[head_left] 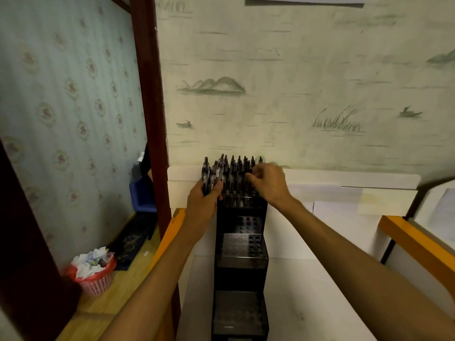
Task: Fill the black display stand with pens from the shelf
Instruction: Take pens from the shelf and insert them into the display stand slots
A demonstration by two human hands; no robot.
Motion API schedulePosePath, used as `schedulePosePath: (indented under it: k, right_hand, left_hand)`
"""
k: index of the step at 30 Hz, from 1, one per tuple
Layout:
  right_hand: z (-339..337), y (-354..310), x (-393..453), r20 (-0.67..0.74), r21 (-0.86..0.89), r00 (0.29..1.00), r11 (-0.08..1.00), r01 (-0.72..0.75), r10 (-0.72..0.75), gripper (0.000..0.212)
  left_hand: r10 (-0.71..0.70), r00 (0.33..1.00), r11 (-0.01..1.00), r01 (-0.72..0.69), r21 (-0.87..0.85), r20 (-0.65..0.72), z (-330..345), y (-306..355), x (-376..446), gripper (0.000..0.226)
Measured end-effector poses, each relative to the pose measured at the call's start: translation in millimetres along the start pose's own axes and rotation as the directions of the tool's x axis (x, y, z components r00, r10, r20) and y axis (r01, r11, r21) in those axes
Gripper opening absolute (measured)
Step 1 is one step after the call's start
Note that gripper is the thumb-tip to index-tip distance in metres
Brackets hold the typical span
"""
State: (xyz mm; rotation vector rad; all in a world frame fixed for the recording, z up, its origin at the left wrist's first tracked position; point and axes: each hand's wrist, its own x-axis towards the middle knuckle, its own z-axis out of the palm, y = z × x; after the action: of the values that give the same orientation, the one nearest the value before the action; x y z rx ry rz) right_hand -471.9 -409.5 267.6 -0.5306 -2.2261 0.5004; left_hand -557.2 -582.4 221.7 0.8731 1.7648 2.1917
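While the head camera is looking down along two outstretched bare arms, a tall black display stand [240, 244] is standing in stepped tiers on a white surface [307, 291], against a wall papered with painted reeds and hills. Its top tier is holding a crowd of upright pens [236, 168]; the perforated tiers below are showing empty holes. The left hand [203, 200] is gripping a bundle of spare pens [209, 172] with curled fingers, just beside the stand's top left corner. The right hand [267, 179] is curling its fingers among the standing pens, apparently pinching one, though blur is making that hard to confirm. A pink basket [97, 279] of crumpled paper is sitting on the floor at left.

Judging from the tight packing, a knuckle brushing neighbouring pens could be tipping them out, or the loose bundle could be slipping. The stand's base is being cut off by the frame's bottom edge, and no shelf is clearly showing.
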Motion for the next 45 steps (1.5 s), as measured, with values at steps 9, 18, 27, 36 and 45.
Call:
schedulePosePath:
  k: [9,18,27,36,45]
  right_hand:
    - [-3,2,-9,0.062,0.044,0.995,0.996,-0.082,0.079,0.027]
    - [-28,-17,-22,0.270,0.620,0.946,0.719,-0.313,0.179,0.019]
    - [-31,-17,-25,0.285,0.706,0.933,0.610,-0.359,0.219,0.018]
    - [-40,6,0,-0.042,0.552,0.975,0.819,-0.158,0.217,0.015]
    - [-33,3,8,-0.057,0.256,0.998,0.967,0.015,0.000,0.019]
  left_hand:
    - [-0.039,0.998,0.998,0.038,-0.041,-0.039,7,-2,2,0.017]
    - [0.014,1.000,1.000,-0.014,-0.008,-0.018,24,-3,1,0.011]
    - [0.068,0.997,0.996,-0.070,0.055,0.037,33,-2,-3,0.015]
    - [-0.155,0.984,0.988,0.157,-0.007,0.089,13,-5,0,0.021]
    - [-0.103,0.988,0.993,0.110,-0.053,0.111,8,-4,3,0.011]
